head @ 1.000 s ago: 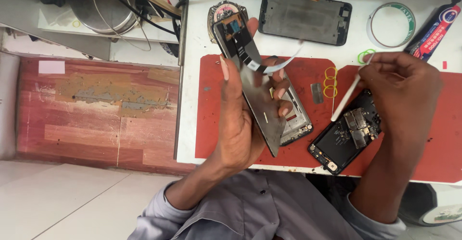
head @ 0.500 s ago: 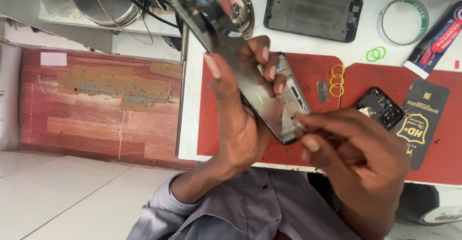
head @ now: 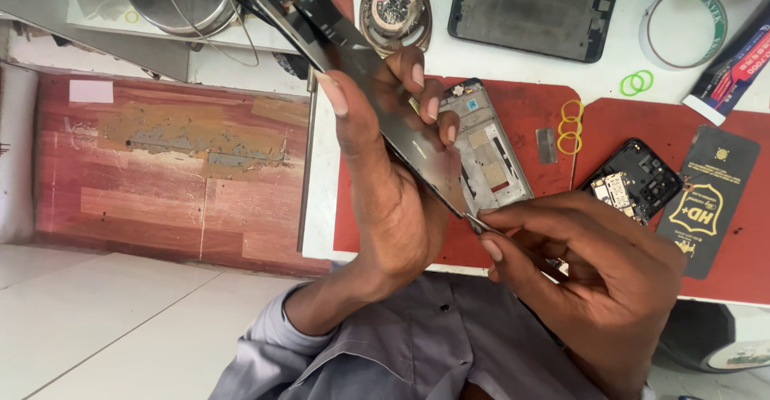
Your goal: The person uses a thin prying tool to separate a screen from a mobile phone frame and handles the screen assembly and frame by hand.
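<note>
Already the phone [head: 449,147] is well apart: its dark screen panel [head: 365,79] stands lifted and tilted off the grey frame [head: 489,147], whose inner parts lie bare just behind it. At the lower end the two still meet, and a thin metal tool [head: 480,223] has its tip at that seam. So the work seems part done, with the panel mostly free and the last corner, by my judgement, not yet loose; whether a cable still joins them cannot be told.

The left hand [head: 385,183] grasps the panel, thumb along its near edge and fingers [head: 417,75] curled over the far edge, closed firmly enough to hold it up above the table [head: 345,167]. The right hand [head: 593,272] is clenched round the tool in a pinch, thumb and forefinger pressed together near its tip, the other fingers folded in.

Under the phone lies a red mat [head: 529,103]. On it, just right of the frame, sit yellow bands [head: 571,125] and a small grey strip [head: 546,145]. Further right lie a black back shell [head: 634,179] with a board in it and a black and gold packet [head: 710,195]. Beyond the mat, on the white top, rest another dark frame [head: 531,11], a round metal holder [head: 395,7], green bands [head: 636,83], a tape ring [head: 683,16] and a glue tube [head: 734,67].
</note>
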